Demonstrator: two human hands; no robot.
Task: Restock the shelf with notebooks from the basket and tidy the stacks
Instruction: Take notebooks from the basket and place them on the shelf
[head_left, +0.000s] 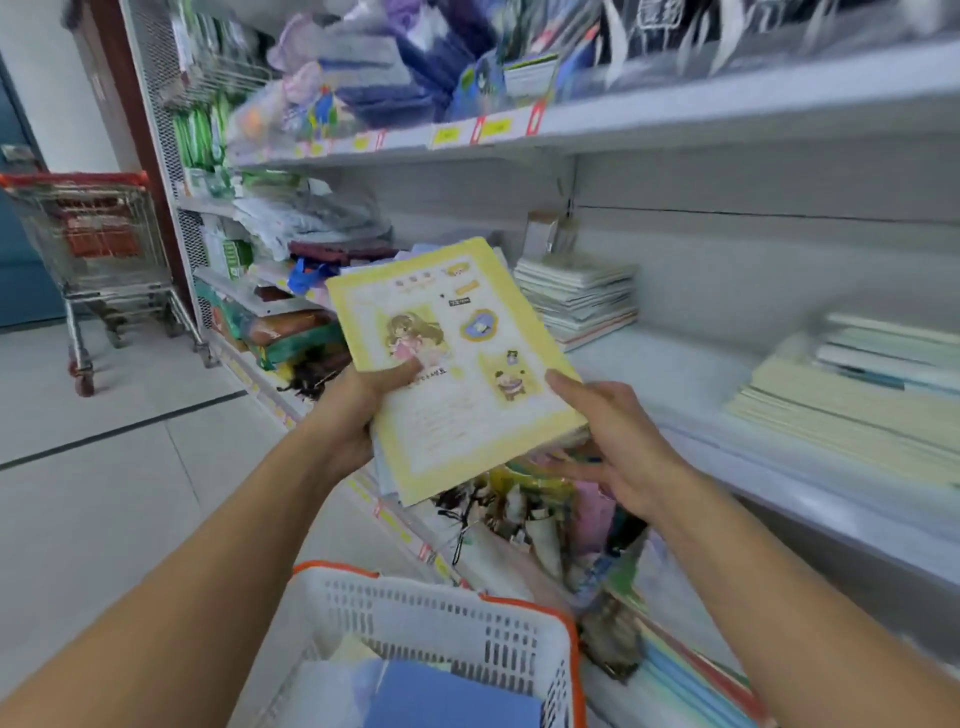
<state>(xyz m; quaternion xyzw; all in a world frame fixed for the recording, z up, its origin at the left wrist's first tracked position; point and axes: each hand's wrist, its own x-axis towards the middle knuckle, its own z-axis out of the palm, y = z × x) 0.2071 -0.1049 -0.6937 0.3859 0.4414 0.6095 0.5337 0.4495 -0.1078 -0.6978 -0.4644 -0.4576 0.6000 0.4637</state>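
Observation:
I hold a stack of notebooks in front of the shelf, with a yellow cartoon-print notebook on top. My left hand grips the stack's left edge, thumb on the cover. My right hand holds the right edge, thumb on top and fingers spread beneath. A white basket with an orange rim sits below my arms, with a blue notebook and pale ones inside. The middle shelf carries a notebook stack at the back and another stack at the right.
A metal shopping trolley with red handle stands on the tiled floor at the left. The upper shelf holds blue and purple packaged goods. Lower shelves hold mixed stationery and cords. The image is blurred by motion.

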